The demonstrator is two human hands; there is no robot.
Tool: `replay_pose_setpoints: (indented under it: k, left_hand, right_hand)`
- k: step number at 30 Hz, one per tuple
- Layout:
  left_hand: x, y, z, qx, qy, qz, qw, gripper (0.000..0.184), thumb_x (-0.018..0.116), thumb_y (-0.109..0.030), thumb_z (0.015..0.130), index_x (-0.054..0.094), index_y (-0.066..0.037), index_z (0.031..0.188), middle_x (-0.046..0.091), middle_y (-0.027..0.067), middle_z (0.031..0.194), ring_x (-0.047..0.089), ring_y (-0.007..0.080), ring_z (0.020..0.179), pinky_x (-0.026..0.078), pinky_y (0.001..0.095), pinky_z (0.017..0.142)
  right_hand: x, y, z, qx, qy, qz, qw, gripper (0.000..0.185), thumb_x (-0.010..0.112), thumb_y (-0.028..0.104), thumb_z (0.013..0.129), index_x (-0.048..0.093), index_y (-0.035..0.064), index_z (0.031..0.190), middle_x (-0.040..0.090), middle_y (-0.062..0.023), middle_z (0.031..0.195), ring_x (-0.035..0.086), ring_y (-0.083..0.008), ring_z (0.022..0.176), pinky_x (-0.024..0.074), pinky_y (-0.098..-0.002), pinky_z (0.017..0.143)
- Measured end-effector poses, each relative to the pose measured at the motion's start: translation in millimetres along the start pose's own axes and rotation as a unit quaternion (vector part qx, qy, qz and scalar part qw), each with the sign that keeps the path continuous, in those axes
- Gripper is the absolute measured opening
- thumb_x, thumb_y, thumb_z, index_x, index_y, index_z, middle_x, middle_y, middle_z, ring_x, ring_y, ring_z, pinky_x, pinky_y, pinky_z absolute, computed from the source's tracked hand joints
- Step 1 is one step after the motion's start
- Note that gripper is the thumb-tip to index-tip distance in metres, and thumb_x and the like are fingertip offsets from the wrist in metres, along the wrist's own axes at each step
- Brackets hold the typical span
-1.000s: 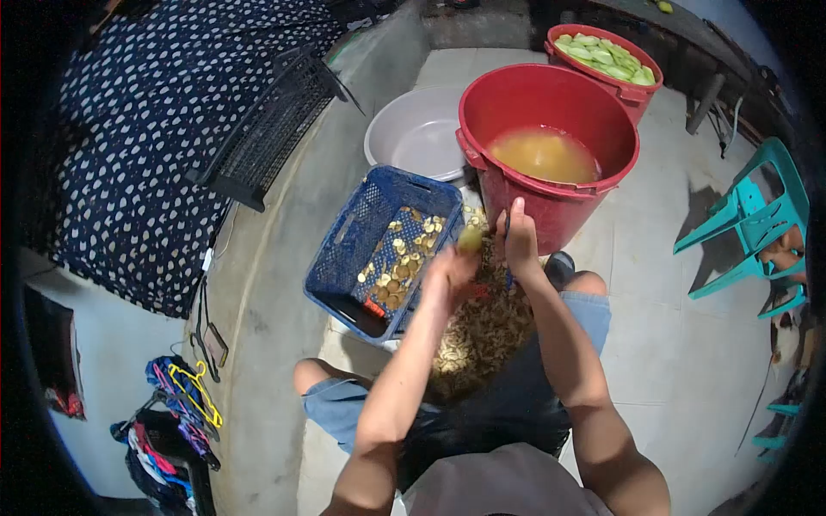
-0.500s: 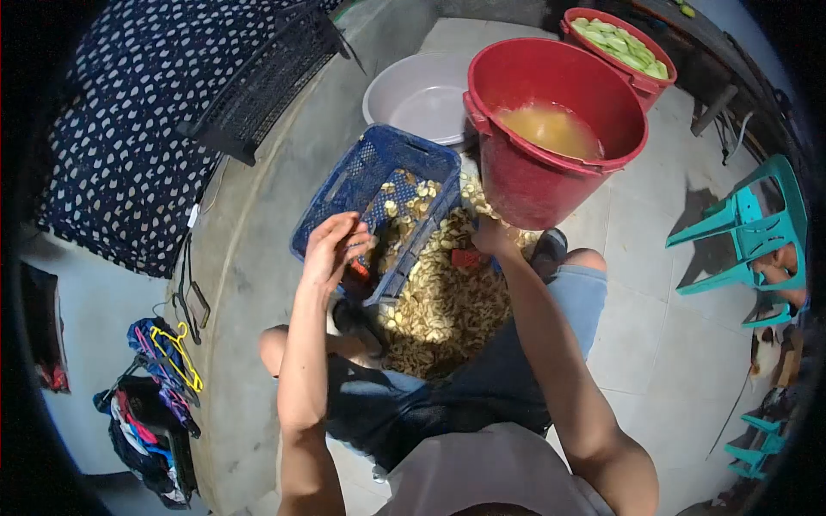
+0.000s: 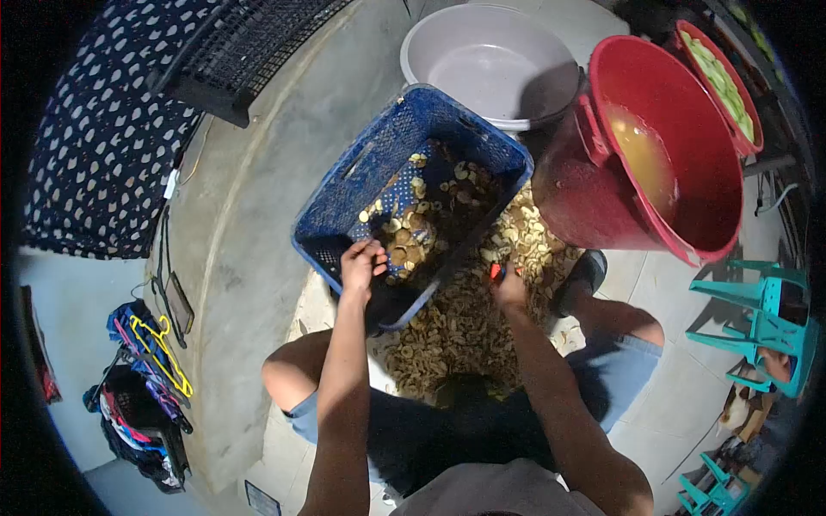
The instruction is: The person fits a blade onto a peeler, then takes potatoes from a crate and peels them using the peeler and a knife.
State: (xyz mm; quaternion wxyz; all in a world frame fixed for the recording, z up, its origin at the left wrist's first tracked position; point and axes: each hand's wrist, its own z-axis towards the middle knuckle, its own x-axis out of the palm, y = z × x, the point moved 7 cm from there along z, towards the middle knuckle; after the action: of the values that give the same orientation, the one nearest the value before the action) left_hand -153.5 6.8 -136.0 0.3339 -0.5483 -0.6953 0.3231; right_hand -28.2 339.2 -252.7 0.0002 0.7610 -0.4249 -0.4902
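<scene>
My left hand (image 3: pixel 363 265) is over the near end of a blue plastic crate (image 3: pixel 323 206), its fingers curled in; what they hold, if anything, I cannot make out. Inside the crate lie round yellowish and brown slices (image 3: pixel 413 236). My right hand (image 3: pixel 511 289) is closed around a small red-orange object (image 3: pixel 496 272), mostly hidden, so its kind does not show. That hand is just right of the crate, above a heap of pale and brown peel-like scraps (image 3: pixel 465 344) on the floor between my legs.
Beyond the crate stands a pale round tub (image 3: pixel 417 52). A red bucket (image 3: pixel 559 193) with cloudy yellowish liquid is at right, and another red container (image 3: pixel 748 129) behind it holds green pieces. Teal plastic stools (image 3: pixel 761 318) are far right. A black crate (image 3: pixel 224 99) rests upper left.
My view has shifted, so the tub and red bucket appear farther right. My left hand has lowered and curled its fingers. My right hand has drawn back from the crate's side over the scraps.
</scene>
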Motion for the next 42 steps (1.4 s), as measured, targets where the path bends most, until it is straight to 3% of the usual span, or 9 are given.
replay_pose_setpoints:
  k: [5, 6, 7, 12, 20, 25, 27, 38, 42]
  left_hand:
    - [-7.8, 117.5, 102.5, -0.058, 0.013, 0.283, 0.957, 0.024, 0.063, -0.011, 0.083, 0.062, -0.002, 0.105, 0.067, 0.0104, 0.086, 0.063, 0.0193, 0.066, 0.049, 0.0321, 0.053]
    - [-0.5, 108.8, 104.6, 0.090, -0.048, 0.492, 0.865, 0.029, 0.064, -0.014, 0.077, 0.067, -0.006, 0.105, 0.068, 0.0155, 0.090, 0.066, 0.0337, 0.079, 0.054, 0.0382, 0.074]
    - [12.8, 106.8, 101.3, 0.017, -0.002, 0.560, 0.828, 0.038, 0.065, -0.021, 0.077, 0.063, -0.007, 0.113, 0.066, 0.0184, 0.104, 0.061, 0.0428, 0.097, 0.049, 0.0422, 0.089]
    - [25.6, 194.9, 144.0, 0.127, 0.090, 0.710, 0.687, 0.039, 0.053, -0.023, 0.086, 0.056, -0.016, 0.124, 0.051, 0.0143, 0.131, 0.049, 0.0399, 0.120, 0.043, 0.0554, 0.094]
    - [20.7, 219.3, 157.1, 0.092, 0.100, 0.693, 0.708, 0.039, 0.050, -0.014, 0.087, 0.053, -0.007, 0.125, 0.049, 0.0175, 0.130, 0.045, 0.0417, 0.122, 0.045, 0.0582, 0.089]
    - [-16.7, 254.0, 140.7, 0.069, 0.102, 0.662, 0.739, 0.042, 0.048, -0.012, 0.087, 0.048, -0.004, 0.129, 0.049, 0.0176, 0.129, 0.048, 0.0414, 0.119, 0.046, 0.0552, 0.089]
    - [-15.4, 237.4, 123.6, 0.036, 0.132, 0.683, 0.718, 0.043, 0.048, -0.012, 0.088, 0.045, -0.004, 0.131, 0.049, 0.0177, 0.130, 0.049, 0.0409, 0.119, 0.046, 0.0540, 0.090]
    - [-5.2, 201.9, 99.2, -0.012, 0.207, 0.746, 0.633, 0.052, 0.043, -0.010, 0.093, 0.028, -0.006, 0.142, 0.045, 0.0179, 0.136, 0.051, 0.0385, 0.116, 0.045, 0.0476, 0.093]
    - [3.5, 186.5, 93.8, -0.037, 0.256, 0.677, 0.689, 0.055, 0.042, -0.009, 0.095, 0.022, -0.007, 0.146, 0.043, 0.0180, 0.138, 0.052, 0.0377, 0.115, 0.045, 0.0453, 0.095]
  right_hand:
    - [39.7, -22.4, 35.2, -0.085, 0.008, 0.098, 0.992, 0.046, 0.069, 0.035, 0.081, 0.049, 0.0057, 0.111, 0.061, -0.0208, 0.092, 0.060, -0.0416, 0.088, 0.0469, -0.0477, 0.070]
    - [35.9, -17.7, 36.5, -0.097, 0.000, 0.082, 0.992, 0.045, 0.068, 0.033, 0.081, 0.050, 0.0064, 0.112, 0.060, -0.0204, 0.092, 0.060, -0.0412, 0.088, 0.0471, -0.0481, 0.070]
    - [29.8, -12.9, 36.5, -0.101, -0.009, 0.066, 0.993, 0.044, 0.068, 0.032, 0.080, 0.050, 0.0070, 0.112, 0.060, -0.0200, 0.093, 0.060, -0.0408, 0.089, 0.0472, -0.0484, 0.071]
    - [-0.8, -1.0, 28.3, -0.126, -0.047, 0.003, 0.991, 0.043, 0.067, 0.024, 0.078, 0.052, 0.0102, 0.115, 0.058, -0.0180, 0.097, 0.060, -0.0389, 0.090, 0.0480, -0.0500, 0.073]
    - [-11.5, -18.4, 30.4, -0.068, -0.014, -0.088, 0.994, 0.044, 0.065, 0.022, 0.077, 0.055, 0.0106, 0.118, 0.064, -0.0170, 0.090, 0.062, -0.0394, 0.088, 0.0508, -0.0486, 0.074]
    - [-43.1, 29.6, -1.6, 0.036, 0.190, -0.137, 0.971, 0.033, 0.067, 0.017, 0.081, 0.061, 0.0041, 0.111, 0.056, -0.0235, 0.121, 0.060, -0.0406, 0.106, 0.0519, -0.0466, 0.087]
    - [-59.6, 43.1, -13.7, 0.036, 0.120, -0.126, 0.984, 0.031, 0.068, 0.011, 0.077, 0.064, 0.0027, 0.107, 0.060, -0.0226, 0.116, 0.059, -0.0413, 0.106, 0.0491, -0.0488, 0.091]
    - [-238.4, 119.1, -127.3, -0.278, 0.038, -0.113, 0.953, 0.027, 0.060, 0.000, 0.067, 0.064, 0.0015, 0.094, 0.064, -0.0252, 0.080, 0.062, -0.0425, 0.086, 0.0493, -0.0480, 0.080]
    - [-251.1, 104.5, -128.2, -0.268, 0.061, -0.034, 0.961, 0.033, 0.062, 0.001, 0.067, 0.065, 0.0065, 0.099, 0.064, -0.0234, 0.082, 0.062, -0.0409, 0.084, 0.0490, -0.0495, 0.075]
